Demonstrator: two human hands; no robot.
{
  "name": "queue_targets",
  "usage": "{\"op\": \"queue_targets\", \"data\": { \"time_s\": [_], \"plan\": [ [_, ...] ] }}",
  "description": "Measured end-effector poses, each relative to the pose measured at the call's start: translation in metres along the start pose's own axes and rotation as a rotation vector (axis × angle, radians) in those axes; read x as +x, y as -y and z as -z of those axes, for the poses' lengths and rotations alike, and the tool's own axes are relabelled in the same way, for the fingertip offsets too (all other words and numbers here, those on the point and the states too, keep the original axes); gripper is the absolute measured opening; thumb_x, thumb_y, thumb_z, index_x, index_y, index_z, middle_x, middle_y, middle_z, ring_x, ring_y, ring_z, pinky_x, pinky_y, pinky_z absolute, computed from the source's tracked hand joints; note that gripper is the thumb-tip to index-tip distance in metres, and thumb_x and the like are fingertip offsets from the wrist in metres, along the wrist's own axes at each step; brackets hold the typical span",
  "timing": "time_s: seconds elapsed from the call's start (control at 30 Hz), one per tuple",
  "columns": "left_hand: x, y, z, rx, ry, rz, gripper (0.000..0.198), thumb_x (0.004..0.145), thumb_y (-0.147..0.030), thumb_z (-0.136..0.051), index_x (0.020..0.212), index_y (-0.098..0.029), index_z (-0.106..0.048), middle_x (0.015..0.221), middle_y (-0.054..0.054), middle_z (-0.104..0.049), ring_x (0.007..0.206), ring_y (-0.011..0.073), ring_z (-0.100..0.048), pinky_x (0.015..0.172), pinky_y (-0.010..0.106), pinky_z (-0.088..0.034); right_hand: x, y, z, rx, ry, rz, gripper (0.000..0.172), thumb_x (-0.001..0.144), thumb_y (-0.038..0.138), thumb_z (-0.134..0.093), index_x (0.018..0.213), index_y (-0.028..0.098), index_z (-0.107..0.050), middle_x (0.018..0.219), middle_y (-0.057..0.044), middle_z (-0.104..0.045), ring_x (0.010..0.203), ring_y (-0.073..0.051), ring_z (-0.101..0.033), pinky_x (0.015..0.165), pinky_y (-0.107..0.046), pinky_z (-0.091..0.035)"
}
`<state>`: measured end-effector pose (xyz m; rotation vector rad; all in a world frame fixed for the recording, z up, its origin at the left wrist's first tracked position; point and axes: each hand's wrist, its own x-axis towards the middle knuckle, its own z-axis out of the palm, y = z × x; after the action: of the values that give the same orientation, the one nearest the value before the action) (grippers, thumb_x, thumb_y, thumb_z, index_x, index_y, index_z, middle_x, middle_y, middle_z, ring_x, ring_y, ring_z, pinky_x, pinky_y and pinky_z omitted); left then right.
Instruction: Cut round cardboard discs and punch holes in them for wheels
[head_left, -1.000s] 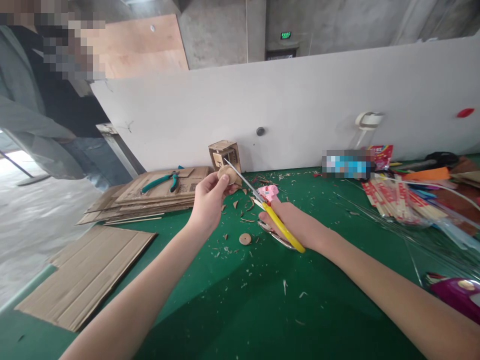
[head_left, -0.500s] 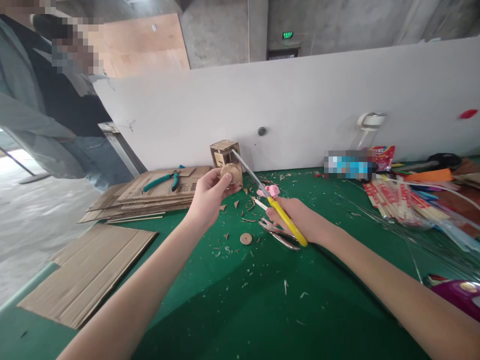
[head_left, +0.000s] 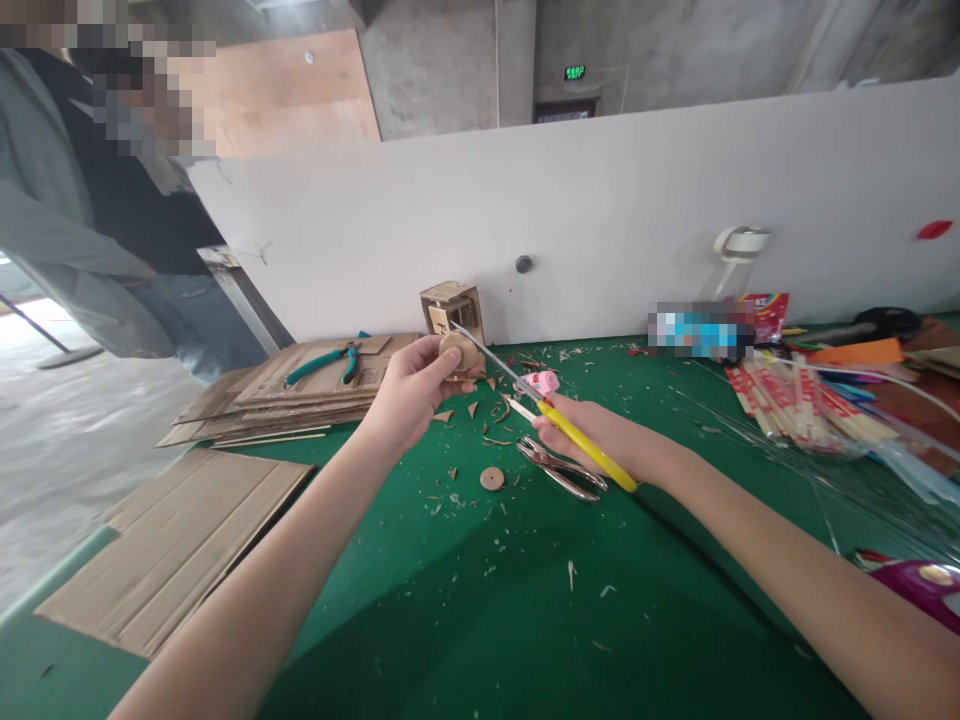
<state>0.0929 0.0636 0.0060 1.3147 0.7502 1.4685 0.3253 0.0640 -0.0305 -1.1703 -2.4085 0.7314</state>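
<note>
My left hand (head_left: 409,390) pinches a round cardboard disc (head_left: 461,352) between thumb and fingers, held up in front of a small cardboard box (head_left: 452,300). My right hand (head_left: 592,430) is closed on yellow-handled scissors (head_left: 577,435), seen edge-on. Their thin blades slant up and left, with the tip close to the disc's upper edge; whether they touch I cannot tell. By my right fingers lie a small pink object (head_left: 541,382) and a white pointed one (head_left: 521,408). Below that hand rests a shiny metal hand tool (head_left: 559,468), and another cardboard disc (head_left: 492,479) with a centre hole lies nearby.
Stacked cardboard (head_left: 300,380) with teal-handled pliers (head_left: 322,365) on top sits at the left. A loose cardboard sheet (head_left: 180,545) lies nearer. Scraps litter the green table (head_left: 480,600). Wrapped sticks (head_left: 780,400) and wires lie right. A person (head_left: 112,230) stands beyond the white partition's left end.
The scissors have tilted flatter, their tip shifting left and down toward the disc and their handle slipping right. My left hand and disc have moved only slightly.
</note>
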Motion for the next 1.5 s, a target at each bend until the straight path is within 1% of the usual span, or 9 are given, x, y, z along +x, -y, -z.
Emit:
{"op": "queue_targets", "data": {
  "time_s": [0.07, 0.2, 0.33, 0.6, 0.8, 1.0, 1.13, 1.33, 1.5],
  "plan": [
    [0.000, 0.002, 0.001, -0.008, 0.019, -0.008, 0.011, 0.074, -0.024, -0.070, 0.078, -0.014, -0.067, 0.075, 0.005, -0.064, 0.068, 0.0128, -0.062, 0.058, 0.023, -0.050, 0.000, 0.000, 0.000, 0.029, 0.006, 0.013, 0.034, 0.089, 0.052, -0.042, 0.099, 0.019, -0.044, 0.078, -0.006, -0.065, 0.062, -0.017, -0.056, 0.056, -0.031, -0.039],
    [0.001, 0.007, 0.004, 0.007, 0.039, -0.023, 0.013, 0.077, -0.026, -0.069, 0.082, -0.014, -0.066, 0.079, 0.005, -0.064, 0.071, 0.0130, -0.062, 0.059, 0.022, -0.049, 0.000, 0.005, -0.003, 0.031, -0.007, -0.033, 0.032, 0.091, 0.052, -0.039, 0.084, 0.021, -0.039, 0.071, -0.003, -0.062, 0.054, -0.014, -0.050, 0.052, -0.030, -0.036],
    [0.001, 0.008, 0.004, -0.002, 0.033, -0.025, 0.012, 0.077, -0.026, -0.069, 0.077, -0.014, -0.065, 0.076, 0.004, -0.062, 0.069, 0.0121, -0.060, 0.058, 0.022, -0.048, 0.001, 0.008, -0.006, -0.022, -0.065, -0.087, 0.034, 0.091, 0.052, -0.039, 0.075, 0.022, -0.037, 0.068, -0.003, -0.059, 0.051, -0.013, -0.048, 0.048, -0.029, -0.032],
    [0.000, 0.005, 0.001, -0.011, 0.030, 0.015, 0.013, 0.073, -0.025, -0.072, 0.072, -0.014, -0.064, 0.075, 0.004, -0.063, 0.069, 0.0119, -0.060, 0.059, 0.023, -0.048, 0.006, 0.002, -0.008, -0.304, -0.126, -0.125, 0.039, 0.090, 0.055, -0.038, 0.074, 0.020, -0.048, 0.065, -0.006, -0.059, 0.049, -0.015, -0.048, 0.047, -0.029, -0.031],
    [0.000, 0.004, 0.001, -0.018, 0.022, 0.006, 0.011, 0.074, -0.024, -0.071, 0.072, -0.014, -0.066, 0.074, 0.004, -0.061, 0.068, 0.0111, -0.059, 0.059, 0.022, -0.047, 0.005, 0.010, -0.007, -0.377, -0.157, -0.139, 0.043, 0.090, 0.051, -0.038, 0.068, 0.019, -0.054, 0.056, -0.006, -0.054, 0.046, -0.015, -0.045, 0.047, -0.030, -0.027],
    [0.003, 0.006, 0.001, -0.075, -0.014, 0.043, 0.012, 0.074, -0.024, -0.072, 0.072, -0.014, -0.066, 0.072, 0.003, -0.061, 0.066, 0.0101, -0.058, 0.054, 0.021, -0.046, 0.001, 0.015, -0.001, -0.208, -0.156, -0.127, 0.040, 0.088, 0.056, -0.040, 0.071, 0.021, -0.048, 0.062, -0.004, -0.055, 0.051, -0.015, -0.047, 0.049, -0.030, -0.032],
    [0.003, 0.007, 0.002, -0.134, -0.048, 0.061, 0.012, 0.074, -0.025, -0.072, 0.074, -0.015, -0.066, 0.071, 0.003, -0.058, 0.064, 0.0095, -0.055, 0.052, 0.020, -0.045, -0.001, 0.007, 0.000, -0.098, -0.079, -0.070, 0.037, 0.090, 0.057, -0.036, 0.079, 0.021, -0.042, 0.065, -0.002, -0.057, 0.052, -0.014, -0.047, 0.052, -0.030, -0.035],
    [0.002, 0.008, 0.006, -0.069, 0.047, 0.038, 0.014, 0.078, -0.028, -0.069, 0.076, -0.015, -0.062, 0.075, 0.001, -0.055, 0.067, 0.0090, -0.053, 0.056, 0.020, -0.045, 0.001, -0.003, -0.005, -0.035, -0.021, 0.017, 0.037, 0.091, 0.058, -0.036, 0.083, 0.021, -0.039, 0.067, -0.002, -0.058, 0.054, -0.013, -0.048, 0.052, -0.030, -0.035],
    [0.003, 0.005, 0.005, 0.041, 0.078, 0.012, 0.016, 0.080, -0.028, -0.067, 0.075, -0.015, -0.059, 0.075, 0.000, -0.053, 0.067, 0.0082, -0.050, 0.058, 0.019, -0.043, 0.001, 0.000, -0.005, -0.046, -0.053, -0.015, 0.036, 0.090, 0.056, -0.039, 0.080, 0.021, -0.038, 0.066, -0.002, -0.058, 0.053, -0.013, -0.047, 0.051, -0.029, -0.033]
  ]
}}
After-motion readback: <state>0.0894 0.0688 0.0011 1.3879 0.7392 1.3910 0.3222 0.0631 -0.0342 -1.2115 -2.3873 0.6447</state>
